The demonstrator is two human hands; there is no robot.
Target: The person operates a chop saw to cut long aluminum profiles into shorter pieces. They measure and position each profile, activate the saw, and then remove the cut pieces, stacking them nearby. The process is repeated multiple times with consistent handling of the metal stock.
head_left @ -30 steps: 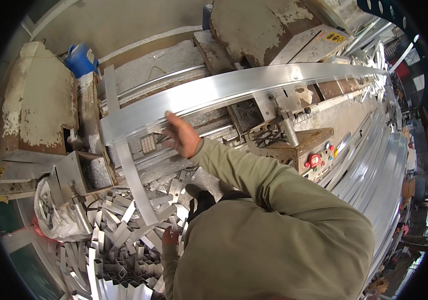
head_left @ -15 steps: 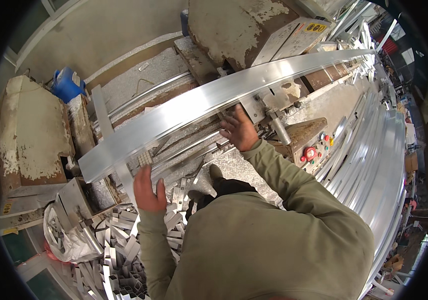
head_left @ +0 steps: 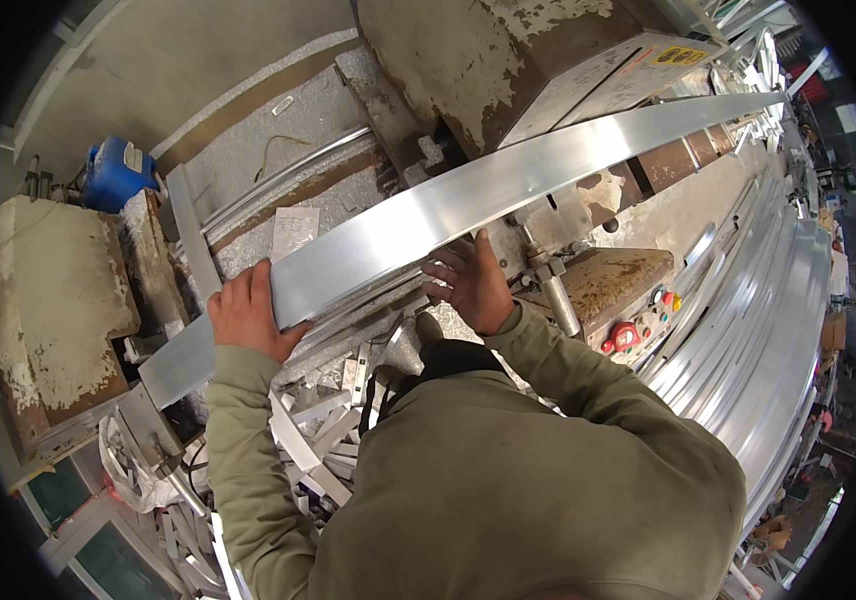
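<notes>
Along the machine bed (head_left: 238,180), left end to right, lay the aluminium profile (head_left: 418,218). Left hand (head_left: 248,315) clasped it near its left end; right hand (head_left: 486,292) sat half-open at its near edge, couldn't tell if gripping. Blue jug (head_left: 118,178) stood by bed's far left corner.

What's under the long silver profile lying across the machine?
A pale flat bar passes beneath from the far side, by the left hand. A metal rail shows beyond the far edge. The profile covers whatever lies directly below, contact points included.
</notes>
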